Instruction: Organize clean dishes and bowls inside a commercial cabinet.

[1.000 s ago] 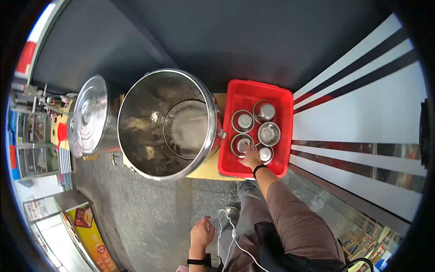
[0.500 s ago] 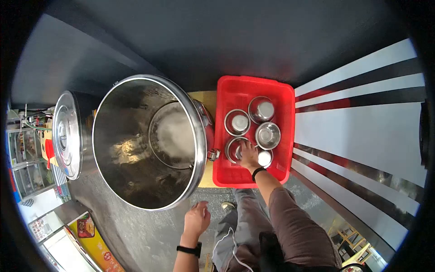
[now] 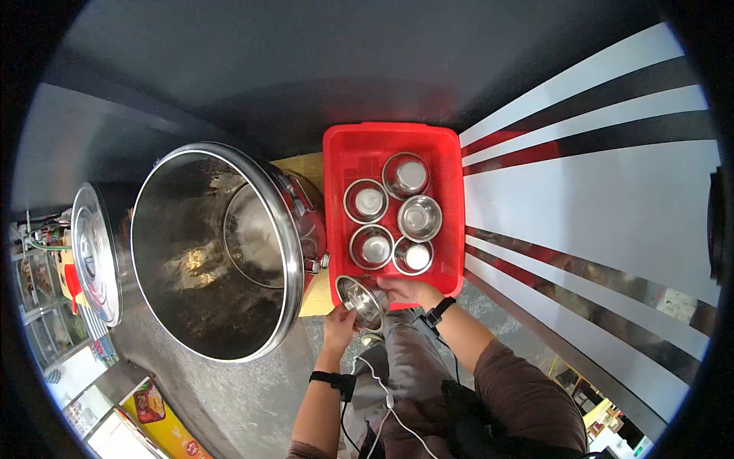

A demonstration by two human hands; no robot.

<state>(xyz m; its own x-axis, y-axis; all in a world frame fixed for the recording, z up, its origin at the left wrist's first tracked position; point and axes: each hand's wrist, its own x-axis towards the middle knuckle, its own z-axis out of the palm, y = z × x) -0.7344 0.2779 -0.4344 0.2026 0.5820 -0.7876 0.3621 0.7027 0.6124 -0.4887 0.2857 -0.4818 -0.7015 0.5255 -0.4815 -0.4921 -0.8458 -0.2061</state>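
Note:
A stainless steel bowl [image 3: 362, 301] is held tilted between my two hands over the near edge of a red plastic basket [image 3: 453, 199]. My left hand [image 3: 340, 327] pinches its rim on the left side. On the other side, my right hand [image 3: 405, 291] grips the bowl with the fingertips partly hidden behind it. Several more steel bowls sit in the basket, among them a bowl [image 3: 420, 219] at the right and a bowl [image 3: 372, 247] close to the held one.
Left of the basket stands a tall, wide steel pot [image 3: 294, 229] without its lid, with a latch on its side. Farther left is a lidded steel container [image 3: 98, 252]. A dark wall [image 3: 367, 61] rises behind; a striped panel [image 3: 581, 222] lies right.
My right hand has brought a bowl out of the basket toward me, and my left hand has come up to grip its rim. The whole view has shifted, with the basket now farther left.

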